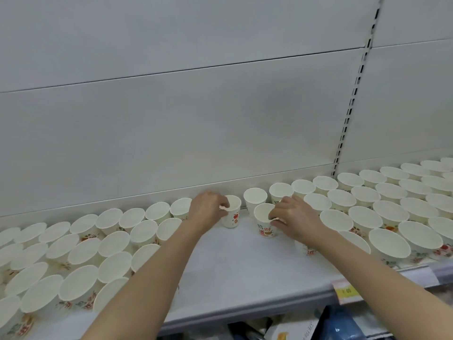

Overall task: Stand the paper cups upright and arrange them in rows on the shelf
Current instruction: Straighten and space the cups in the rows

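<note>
I am watching both hands working at the back of the shelf, in the bare strip between two blocks of cups. The left hand is pinching the rim of one paper cup, thumb dipping inside the mouth, and the cup is standing upright near the back wall. The right hand is pinching the rim of a second cup the same way, just in front of a lone cup in the back row. I am guessing the rim grip is there because it lets each cup be slid into line without crushing its thin side. Both held cups are sitting a little apart from their neighbours, so I am judging them as still being lined up.

The cups are white inside, with red and orange printing outside. The left block of cups and the right block of cups are standing mouth-up in rows. A yellow price tag is hanging on the shelf's front edge.
</note>
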The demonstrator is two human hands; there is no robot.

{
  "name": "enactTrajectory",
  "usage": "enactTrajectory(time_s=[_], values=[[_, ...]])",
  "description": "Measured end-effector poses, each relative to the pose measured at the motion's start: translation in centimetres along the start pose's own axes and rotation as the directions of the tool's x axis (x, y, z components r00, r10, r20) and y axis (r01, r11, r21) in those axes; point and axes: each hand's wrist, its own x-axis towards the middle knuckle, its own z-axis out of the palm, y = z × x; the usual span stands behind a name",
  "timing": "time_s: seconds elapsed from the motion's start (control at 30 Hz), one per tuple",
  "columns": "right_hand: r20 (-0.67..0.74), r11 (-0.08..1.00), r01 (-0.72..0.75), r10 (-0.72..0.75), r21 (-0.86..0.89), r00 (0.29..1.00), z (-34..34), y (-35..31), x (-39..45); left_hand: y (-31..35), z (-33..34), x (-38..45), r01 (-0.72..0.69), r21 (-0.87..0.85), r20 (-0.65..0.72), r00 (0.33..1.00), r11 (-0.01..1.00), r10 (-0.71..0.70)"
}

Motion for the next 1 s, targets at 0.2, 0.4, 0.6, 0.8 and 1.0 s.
enactTrajectory(time_s=[0.2, 0.4, 0.6, 0.8, 1.0], values=[[-0.197, 0.997, 0.036, -0.022, 0.071, 0.98, 0.8, -2.3, 2.2, -4.4, -2.6, -3.4, 0.191, -0.058, -0.142, 0.97, 0.98, -0.198], [-0.189, 0.982, 0.107, -0.077, 0.153, 0.979, 3.2, -8.0, 6.7, -11.1, -5.2, -7.0, 0.491, 0.031, -0.188, 0.859, 0.871, -0.477], [0.015, 0.982, 0.039, -0.042, 0.184, 0.999, 6.1, -13.1, 12.6, -12.7, -5.4, -6.1, 0.441, 0.067, 0.009, 0.896, 0.895, -0.443], [0.082, 0.987, -0.022, 0.009, 0.16, 0.997, 7.9, -14.4, 15.3, -13.1, -4.7, -4.4, 0.358, 0.186, 0.087, 0.921, 0.915, -0.379], [0.018, 0.989, -0.049, 0.047, 0.14, 0.999, 9.2, -14.7, 14.8, -13.2, -3.4, -4.1, 0.283, 0.233, 0.023, 0.955, 0.93, -0.297]])
